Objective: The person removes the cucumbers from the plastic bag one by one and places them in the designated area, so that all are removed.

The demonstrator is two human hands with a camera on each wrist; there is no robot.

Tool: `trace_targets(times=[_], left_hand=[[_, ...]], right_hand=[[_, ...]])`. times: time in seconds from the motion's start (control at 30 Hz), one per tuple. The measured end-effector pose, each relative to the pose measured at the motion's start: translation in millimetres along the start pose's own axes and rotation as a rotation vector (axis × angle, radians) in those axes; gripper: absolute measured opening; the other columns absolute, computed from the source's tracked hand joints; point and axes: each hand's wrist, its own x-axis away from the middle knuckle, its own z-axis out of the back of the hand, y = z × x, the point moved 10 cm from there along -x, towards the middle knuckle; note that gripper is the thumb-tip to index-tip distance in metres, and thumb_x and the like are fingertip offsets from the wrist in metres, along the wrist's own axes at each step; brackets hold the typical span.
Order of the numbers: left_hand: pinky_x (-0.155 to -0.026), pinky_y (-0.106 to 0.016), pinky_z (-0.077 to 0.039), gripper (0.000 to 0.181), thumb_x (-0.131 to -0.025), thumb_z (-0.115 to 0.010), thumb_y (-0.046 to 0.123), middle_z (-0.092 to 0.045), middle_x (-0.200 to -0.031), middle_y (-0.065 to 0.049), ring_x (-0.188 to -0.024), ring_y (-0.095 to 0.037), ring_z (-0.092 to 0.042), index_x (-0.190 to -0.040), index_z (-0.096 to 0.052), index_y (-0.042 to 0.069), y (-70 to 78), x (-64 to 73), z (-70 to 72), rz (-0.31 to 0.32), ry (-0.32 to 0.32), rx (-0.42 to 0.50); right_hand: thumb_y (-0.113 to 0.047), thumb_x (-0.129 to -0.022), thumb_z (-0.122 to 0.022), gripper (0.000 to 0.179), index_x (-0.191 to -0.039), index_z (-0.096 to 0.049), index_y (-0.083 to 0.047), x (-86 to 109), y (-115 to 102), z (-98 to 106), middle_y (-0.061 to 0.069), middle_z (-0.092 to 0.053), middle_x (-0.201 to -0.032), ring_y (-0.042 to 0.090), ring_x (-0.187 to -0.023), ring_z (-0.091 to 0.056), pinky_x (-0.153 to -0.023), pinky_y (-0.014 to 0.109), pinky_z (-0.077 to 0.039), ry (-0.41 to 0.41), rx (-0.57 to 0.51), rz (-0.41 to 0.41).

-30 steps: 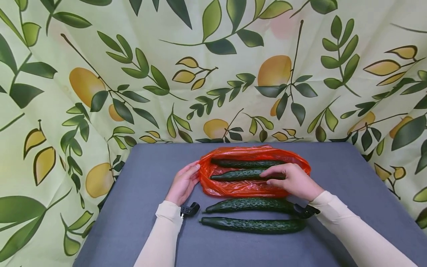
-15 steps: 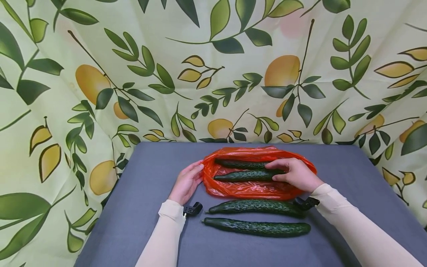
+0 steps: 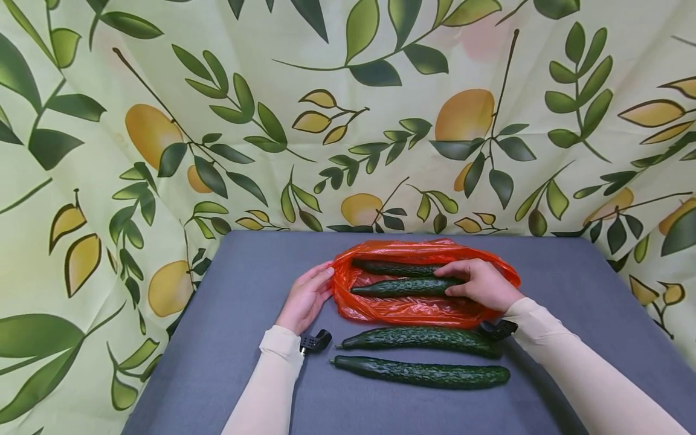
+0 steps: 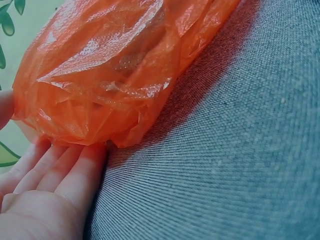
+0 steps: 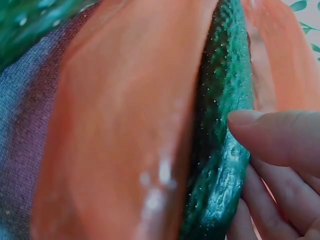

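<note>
In the head view, a thin red plastic bag point(image 3: 418, 313) lies with its mouth open, two dark green cucumbers inside. My right hand point(image 3: 484, 284) reaches in and grips the nearer bagged cucumber point(image 3: 399, 287) by its right part. The right wrist view shows the thumb point(image 5: 280, 135) against this cucumber's point(image 5: 225, 95) bumpy skin, with fingers on its other side. Behind it lies the farther bagged cucumber point(image 3: 394, 267), partly covered by my fingers. At the bag's left end, my left hand point(image 3: 307, 296) touches the plastic, its fingers point(image 4: 75, 172) straight against the bag point(image 4: 100, 105).
Two more cucumbers lie side by side in front of the bag: an upper one point(image 3: 413, 339) and a lower one point(image 3: 424, 371). All rest on a grey cloth-covered table point(image 3: 244, 260). A leaf-and-fruit patterned curtain point(image 3: 261, 66) hangs behind the table.
My right hand has moved from hovering over the nearer bagged cucumber to gripping it. My left hand stays at the bag's left end. The head view has shifted slightly.
</note>
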Motion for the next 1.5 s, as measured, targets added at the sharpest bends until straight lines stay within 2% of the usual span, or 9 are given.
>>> trace_targets(times=[0.13,0.37,0.63,1.03,1.27,1.5], left_hand=[[-0.099,-0.025,-0.059,0.047,-0.111,-0.058,0.013,-0.058,-0.156,-0.019,-0.119,-0.013,-0.07,-0.156,-0.051,0.001,0.8,-0.2,-0.4,0.002,-0.007,-0.005],[-0.1,-0.025,-0.059,0.047,-0.111,-0.058,0.013,-0.057,-0.157,-0.02,-0.121,-0.013,-0.069,-0.156,-0.051,0.0,2.4,-0.8,-1.3,-0.005,-0.011,-0.011],[-0.1,-0.026,-0.059,0.048,-0.111,-0.059,0.013,-0.06,-0.154,-0.02,-0.12,-0.014,-0.07,-0.156,-0.051,-0.002,1.0,-2.6,-2.9,-0.009,-0.014,-0.011],[-0.101,-0.025,-0.059,0.047,-0.111,-0.059,0.014,-0.059,-0.155,-0.019,-0.122,-0.014,-0.069,-0.155,-0.052,0.0,1.1,-4.9,-2.7,-0.006,-0.015,-0.015],[-0.103,-0.026,-0.058,0.049,-0.112,-0.058,0.017,-0.056,-0.159,-0.019,-0.127,-0.015,-0.067,-0.158,-0.05,0.001,-3.5,-2.0,0.3,0.017,-0.016,-0.042],[-0.101,-0.025,-0.058,0.048,-0.112,-0.058,0.016,-0.057,-0.158,-0.019,-0.125,-0.014,-0.068,-0.157,-0.051,0.002,-0.6,-1.4,0.0,0.005,-0.011,-0.032]], right_hand=[[-0.012,-0.091,-0.086,0.038,-0.127,-0.08,-0.018,-1.8,0,-1,0.009,-0.079,-0.129,0.03,-0.122,-0.068,-0.098,0.042,-0.055,0.005,0.008,-0.007],[-0.011,-0.09,-0.086,0.038,-0.127,-0.08,-0.019,-4.3,2,-3,0.009,-0.078,-0.13,0.028,-0.119,-0.065,-0.094,0.037,-0.055,-0.007,0.015,-0.031],[-0.013,-0.09,-0.087,0.037,-0.125,-0.081,-0.019,-6.2,6,-4,0.009,-0.079,-0.129,0.028,-0.118,-0.069,-0.099,0.046,-0.056,0.007,0.022,-0.044],[-0.011,-0.088,-0.089,0.039,-0.125,-0.08,-0.018,-5.8,6,-7,0.011,-0.079,-0.128,0.027,-0.114,-0.069,-0.094,0.04,-0.057,0.008,0.023,-0.039],[-0.012,-0.088,-0.089,0.037,-0.123,-0.082,-0.021,-3.3,11,-10,0.009,-0.079,-0.129,0.027,-0.116,-0.069,-0.095,0.038,-0.057,0.023,0.023,-0.071],[-0.01,-0.087,-0.088,0.038,-0.123,-0.082,-0.021,-2.7,2,-6,0.009,-0.079,-0.129,0.026,-0.113,-0.067,-0.091,0.037,-0.056,0.046,0.028,-0.03]])
